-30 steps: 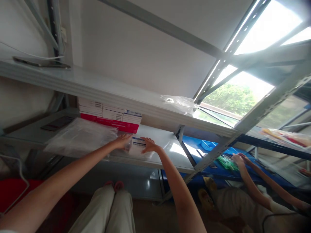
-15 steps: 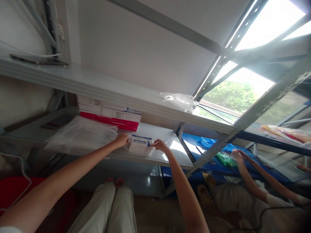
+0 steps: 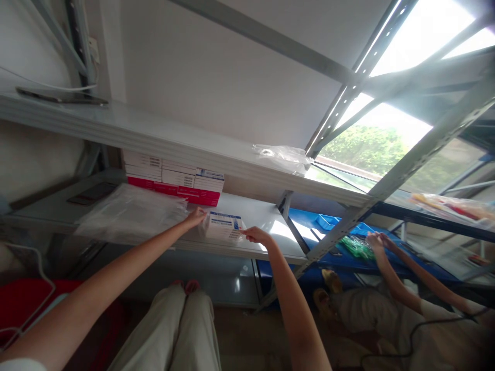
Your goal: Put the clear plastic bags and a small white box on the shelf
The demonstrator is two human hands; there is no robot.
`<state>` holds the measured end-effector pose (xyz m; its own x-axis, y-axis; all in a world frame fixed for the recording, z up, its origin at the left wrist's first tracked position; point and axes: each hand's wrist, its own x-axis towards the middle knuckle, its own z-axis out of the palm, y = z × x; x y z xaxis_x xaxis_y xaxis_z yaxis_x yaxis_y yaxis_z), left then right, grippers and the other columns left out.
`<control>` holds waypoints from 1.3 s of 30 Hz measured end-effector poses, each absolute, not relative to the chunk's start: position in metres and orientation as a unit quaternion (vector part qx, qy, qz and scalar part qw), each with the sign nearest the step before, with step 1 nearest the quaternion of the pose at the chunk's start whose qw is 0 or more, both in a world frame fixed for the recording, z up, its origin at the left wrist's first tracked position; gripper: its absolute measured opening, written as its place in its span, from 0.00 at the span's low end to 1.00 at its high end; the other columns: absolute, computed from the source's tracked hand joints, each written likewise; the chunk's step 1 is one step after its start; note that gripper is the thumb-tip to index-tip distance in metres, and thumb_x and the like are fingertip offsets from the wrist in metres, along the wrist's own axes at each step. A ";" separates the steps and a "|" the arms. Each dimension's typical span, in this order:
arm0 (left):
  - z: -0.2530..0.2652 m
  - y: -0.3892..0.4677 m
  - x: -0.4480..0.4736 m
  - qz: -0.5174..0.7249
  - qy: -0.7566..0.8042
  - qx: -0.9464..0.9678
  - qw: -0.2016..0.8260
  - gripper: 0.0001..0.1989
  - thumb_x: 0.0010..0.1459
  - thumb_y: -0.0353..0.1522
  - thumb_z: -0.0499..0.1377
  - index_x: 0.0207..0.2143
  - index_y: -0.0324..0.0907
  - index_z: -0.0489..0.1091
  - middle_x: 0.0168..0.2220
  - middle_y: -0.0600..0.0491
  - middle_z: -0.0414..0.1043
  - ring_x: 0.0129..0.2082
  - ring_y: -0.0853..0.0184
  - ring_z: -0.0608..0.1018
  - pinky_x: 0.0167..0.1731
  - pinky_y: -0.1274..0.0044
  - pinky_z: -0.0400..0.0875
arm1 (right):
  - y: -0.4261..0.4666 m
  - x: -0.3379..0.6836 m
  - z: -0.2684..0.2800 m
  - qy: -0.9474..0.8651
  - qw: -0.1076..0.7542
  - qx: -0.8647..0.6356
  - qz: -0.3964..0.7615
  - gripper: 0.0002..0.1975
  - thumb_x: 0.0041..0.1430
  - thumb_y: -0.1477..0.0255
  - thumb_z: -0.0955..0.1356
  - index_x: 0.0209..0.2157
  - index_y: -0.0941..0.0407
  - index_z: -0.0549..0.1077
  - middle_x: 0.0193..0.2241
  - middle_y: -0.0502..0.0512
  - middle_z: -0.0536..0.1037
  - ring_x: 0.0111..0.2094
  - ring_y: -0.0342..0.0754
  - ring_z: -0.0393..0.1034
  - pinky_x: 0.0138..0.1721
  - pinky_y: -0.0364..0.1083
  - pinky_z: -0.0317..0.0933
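Observation:
A small stack of white-and-blue boxes [image 3: 224, 226] sits on the middle shelf, with clear plastic film that looks like a bag [image 3: 204, 233] around it. At its left side my left hand [image 3: 195, 217] is closed, pinching the film. My right hand [image 3: 257, 235] is closed at the right side of the stack, its fingertips on the film by the lower corner. Left of my left hand lies a flat pile of clear plastic bags [image 3: 133, 212]. Behind it stand stacked white boxes [image 3: 176, 178] over red ones [image 3: 174, 190].
A dark phone [image 3: 93, 194] lies on the left of the shelf. The upper shelf [image 3: 174, 129] overhangs the work and carries crumpled clear plastic [image 3: 284, 157]. A metal upright [image 3: 332, 239] divides off the right bay, where another person's hands [image 3: 377, 241] hold green-topped plastic.
My right hand has moved slightly down and outward, its fingers more closed. My left hand has risen slightly at the left side. The boxes stay in place.

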<state>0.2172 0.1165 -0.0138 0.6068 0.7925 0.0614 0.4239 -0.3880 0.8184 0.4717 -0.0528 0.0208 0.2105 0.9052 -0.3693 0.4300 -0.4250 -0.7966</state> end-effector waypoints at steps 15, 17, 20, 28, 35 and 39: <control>0.011 0.135 0.215 0.107 0.312 0.892 0.310 0.05 0.38 0.33 0.64 0.20 0.42 0.74 0.19 0.54 0.72 0.24 0.63 0.73 0.28 0.77 0.65 | -0.025 0.451 0.035 -0.452 0.471 -0.666 0.361 0.19 0.49 0.53 0.67 0.24 0.56 0.70 0.18 0.52 0.69 0.22 0.44 0.65 0.24 0.43 0.57; 0.012 0.133 0.212 0.099 0.336 0.894 0.280 0.04 0.37 0.32 0.65 0.20 0.42 0.75 0.18 0.54 0.71 0.26 0.62 0.75 0.30 0.75 0.66 | -0.013 0.448 0.035 -0.450 0.472 -0.671 0.352 0.21 0.48 0.52 0.66 0.22 0.56 0.70 0.13 0.47 0.63 0.16 0.41 0.59 0.21 0.43 0.54; 0.010 0.124 0.210 0.110 0.367 0.894 0.231 0.07 0.37 0.30 0.64 0.25 0.43 0.76 0.25 0.51 0.74 0.33 0.58 0.76 0.37 0.72 0.67 | 0.000 0.444 0.034 -0.446 0.479 -0.683 0.324 0.22 0.48 0.51 0.66 0.21 0.57 0.70 0.09 0.44 0.57 0.12 0.39 0.51 0.17 0.42 0.48; 0.014 0.107 0.214 0.155 0.404 0.890 0.143 0.05 0.45 0.25 0.59 0.26 0.37 0.74 0.30 0.41 0.74 0.41 0.50 0.74 0.43 0.64 0.63 | 0.004 0.431 0.043 -0.475 0.531 -0.659 0.241 0.28 0.51 0.50 0.62 0.40 0.58 0.75 0.16 0.47 0.63 0.21 0.43 0.60 0.24 0.42 0.55; 0.024 0.112 0.201 0.192 0.447 0.866 0.115 0.11 0.56 0.30 0.52 0.31 0.36 0.73 0.33 0.40 0.74 0.41 0.53 0.74 0.43 0.66 0.63 | -0.026 0.441 0.043 -0.548 0.521 -0.611 0.235 0.28 0.55 0.50 0.59 0.43 0.57 0.74 0.25 0.52 0.69 0.31 0.47 0.65 0.36 0.45 0.59; 0.028 0.114 0.195 0.210 0.499 0.833 0.118 0.20 0.62 0.33 0.42 0.36 0.34 0.72 0.35 0.39 0.73 0.39 0.52 0.75 0.39 0.65 0.65 | -0.034 0.443 0.045 -0.534 0.550 -0.591 0.252 0.26 0.55 0.52 0.60 0.44 0.57 0.72 0.30 0.55 0.73 0.34 0.47 0.67 0.39 0.46 0.60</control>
